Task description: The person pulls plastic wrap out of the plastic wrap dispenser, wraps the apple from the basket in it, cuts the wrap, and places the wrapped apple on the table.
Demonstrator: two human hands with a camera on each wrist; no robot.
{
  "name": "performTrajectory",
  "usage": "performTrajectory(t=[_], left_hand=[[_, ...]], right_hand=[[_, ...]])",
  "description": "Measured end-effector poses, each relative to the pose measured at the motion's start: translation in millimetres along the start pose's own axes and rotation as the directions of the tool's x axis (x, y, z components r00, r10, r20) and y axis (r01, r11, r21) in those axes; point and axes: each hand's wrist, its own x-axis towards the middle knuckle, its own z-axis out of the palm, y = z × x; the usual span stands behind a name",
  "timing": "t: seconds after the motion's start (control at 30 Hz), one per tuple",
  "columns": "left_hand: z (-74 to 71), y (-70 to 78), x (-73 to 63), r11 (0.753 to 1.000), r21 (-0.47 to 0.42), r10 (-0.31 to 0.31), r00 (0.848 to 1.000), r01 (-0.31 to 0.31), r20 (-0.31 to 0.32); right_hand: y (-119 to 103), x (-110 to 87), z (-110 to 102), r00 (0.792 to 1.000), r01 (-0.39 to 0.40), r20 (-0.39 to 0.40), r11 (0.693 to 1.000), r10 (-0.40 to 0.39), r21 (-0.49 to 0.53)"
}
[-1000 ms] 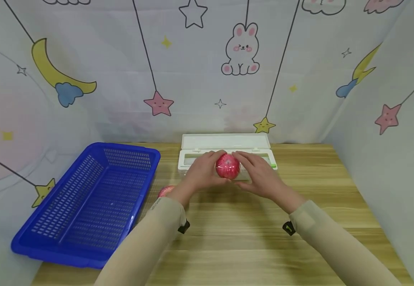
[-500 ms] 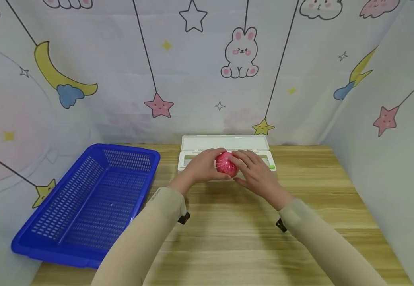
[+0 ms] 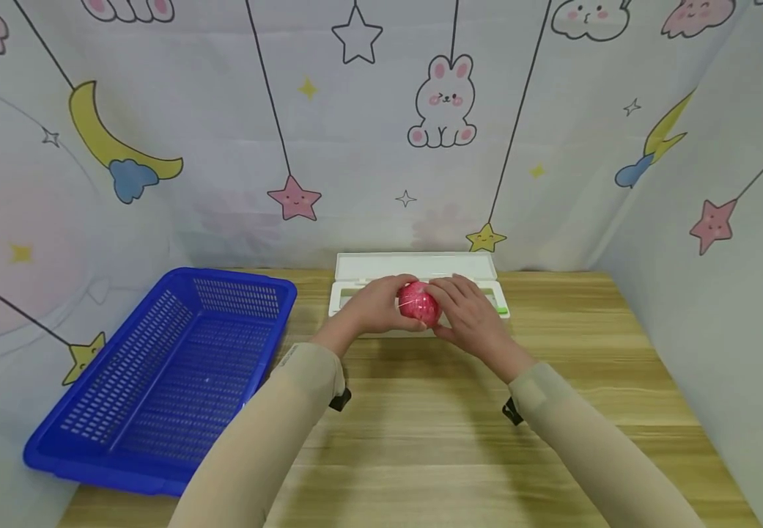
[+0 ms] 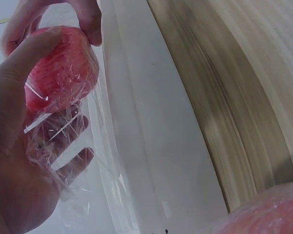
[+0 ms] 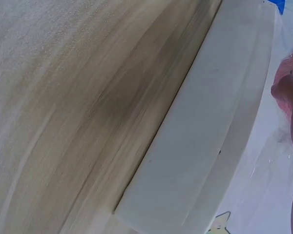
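Note:
A round red fruit, looking like an apple (image 3: 419, 306), is wrapped in clear cling film just above the white box. My left hand (image 3: 379, 306) grips it from the left; in the left wrist view its thumb (image 4: 36, 51) presses on the fruit. Loose crumpled film (image 4: 51, 136) bunches below the fruit, in front of the left fingers. From the right, my right hand (image 3: 476, 319) curls its fingers over the fruit, and its thumb (image 5: 285, 92) presses the near side. The long white box (image 3: 414, 265), seemingly a cling film dispenser, has its lid raised behind the hands.
A blue plastic basket (image 3: 177, 381) stands on the left of the wooden table (image 3: 434, 440). At the lower corner of the left wrist view shows another red, film-covered fruit (image 4: 268, 217). A printed curtain (image 3: 368, 147) closes off the back and sides.
My right hand has shifted left and closed further over the wrapped apple, which has turned slightly. The second fruit by the left forearm has gone out of sight in the head view.

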Motion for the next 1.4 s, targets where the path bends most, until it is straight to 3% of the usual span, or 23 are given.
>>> performTrajectory(t=[0.13, 0.27, 0.37, 0.47, 0.5, 0.57, 0.7, 0.87, 0.97, 1.27, 1.4], left_hand=[[-1.5, 5.4, -7.9, 0.984, 0.178, -0.003, 0.999, 0.011, -0.043], [2.3, 10.7, -19.7, 0.898, 0.439, 0.104, 0.984, -0.031, -0.142], [12.3, 10.5, -28.5, 0.796, 0.602, 0.226, 0.954, -0.065, -0.196], [25.5, 6.5, -32.4, 0.717, 0.695, 0.310, 0.917, -0.051, -0.253], [29.8, 4.3, -32.5, 0.698, 0.715, 0.332, 0.901, -0.037, -0.278], [37.4, -0.5, -31.8, 0.684, 0.730, 0.362, 0.872, -0.009, -0.328], [47.6, -8.2, -28.6, 0.669, 0.743, 0.407, 0.822, 0.028, -0.397], [50.1, -10.1, -23.5, 0.651, 0.757, 0.422, 0.805, 0.052, -0.417], [49.0, -9.6, -20.8, 0.657, 0.753, 0.417, 0.810, 0.044, -0.412], [42.1, -7.7, -15.2, 0.749, 0.662, 0.362, 0.849, -0.020, -0.384], [38.8, -7.0, -13.8, 0.770, 0.638, 0.337, 0.866, -0.028, -0.368]], right_hand=[[0.1, 0.8, 1.2, 0.999, -0.031, -0.006, 0.999, 0.031, 0.019], [1.0, 1.1, 2.6, 0.998, -0.053, -0.014, 0.998, 0.053, 0.037], [1.0, 1.6, 2.5, 0.998, -0.060, -0.009, 0.997, 0.061, 0.055], [1.1, 2.0, 1.3, 0.998, -0.070, -0.005, 0.995, 0.070, 0.069], [1.1, 2.1, 1.2, 0.997, -0.071, -0.008, 0.995, 0.072, 0.072], [1.2, 2.2, 1.5, 0.997, -0.070, -0.015, 0.994, 0.071, 0.081], [1.5, 1.9, 2.2, 0.997, -0.064, -0.027, 0.993, 0.067, 0.095], [3.4, 2.3, 0.9, 0.997, -0.065, -0.026, 0.993, 0.068, 0.096], [4.4, 3.1, 0.1, 0.997, -0.065, -0.028, 0.993, 0.068, 0.096], [7.1, 2.7, 0.4, 0.997, -0.069, -0.010, 0.993, 0.070, 0.099], [6.7, 1.9, 1.4, 0.996, -0.084, 0.008, 0.992, 0.084, 0.094]])
